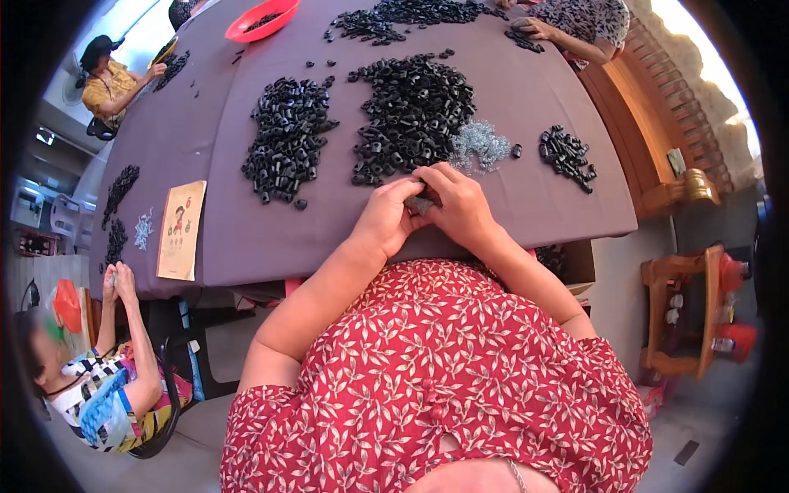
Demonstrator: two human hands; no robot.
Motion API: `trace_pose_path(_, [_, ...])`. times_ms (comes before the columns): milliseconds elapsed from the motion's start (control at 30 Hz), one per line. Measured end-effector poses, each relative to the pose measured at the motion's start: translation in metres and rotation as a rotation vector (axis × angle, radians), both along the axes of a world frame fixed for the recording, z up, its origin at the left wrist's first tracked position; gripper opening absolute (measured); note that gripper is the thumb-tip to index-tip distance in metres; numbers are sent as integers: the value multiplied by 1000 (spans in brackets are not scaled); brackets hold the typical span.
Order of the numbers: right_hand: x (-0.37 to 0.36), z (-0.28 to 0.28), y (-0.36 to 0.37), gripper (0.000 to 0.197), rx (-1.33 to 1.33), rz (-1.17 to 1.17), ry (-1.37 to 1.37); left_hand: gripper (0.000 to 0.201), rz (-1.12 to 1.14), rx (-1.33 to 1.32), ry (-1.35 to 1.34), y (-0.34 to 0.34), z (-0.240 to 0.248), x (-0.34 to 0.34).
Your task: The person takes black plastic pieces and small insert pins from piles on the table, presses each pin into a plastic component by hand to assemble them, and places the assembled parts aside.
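The left hand [386, 215] and right hand [460, 207] meet, fingers bent together around a mostly hidden greyish item [420, 204], at the near edge of the table [538, 193]; which hand clamps it I cannot tell. Beyond lie glossy black plastic pieces [415, 111] and wiry silvery coils [480, 146]; toward the far edge, a red bowl [269, 34] holds dark bits [261, 22].

Right now, the greyish piece [420, 203] between the left hand [385, 215] and the right hand [460, 207] is mostly covered by fingers; its shape can't be made out. Up top, the red bowl [265, 33] and the far black pile [427, 11] are clipped. Lower left, a seated co-worker [123, 403] is blurred at the face. A carton [585, 261] is part-hidden by the tabletop [526, 205].
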State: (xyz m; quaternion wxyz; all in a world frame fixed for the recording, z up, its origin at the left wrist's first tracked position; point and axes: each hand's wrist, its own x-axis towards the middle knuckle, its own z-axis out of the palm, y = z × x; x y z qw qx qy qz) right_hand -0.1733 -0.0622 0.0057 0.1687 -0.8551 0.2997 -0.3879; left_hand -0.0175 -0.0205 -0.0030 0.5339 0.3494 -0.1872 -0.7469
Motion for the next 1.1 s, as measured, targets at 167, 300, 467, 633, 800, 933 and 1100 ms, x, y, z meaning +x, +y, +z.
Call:
trace_pose_path(167, [-3, 1, 1, 47, 28, 7, 1, 19, -8, 6, -67, 0, 8, -6])
trace_pose_path(300, [1, 20, 12, 42, 16, 5, 108, 19, 55, -16, -143, 5, 7, -6])
trace_pose_path(467, [2, 17, 11, 40, -5, -52, 262, 21, 98, 2, -207, 5, 8, -12])
trace_pose_path(633, [3, 24, 14, 40, -18, -53, 283, 19, 152, 4, -179, 9, 13, -16])
trace_pose_path(800, [4, 25, 12, 40, -7, -56, 314, 20, 159, -13, -169, 6, 4, -14])
trace_pose_path(933, [1, 18, 7, 47, 49, -27, 277, 23, 80, -9, -177, 4, 8, -10])
trace_pose_path(1100, [-4, 12, 1, 46, 13, 7, 211, 29, -85, -43, -208, 2, 10, -4])
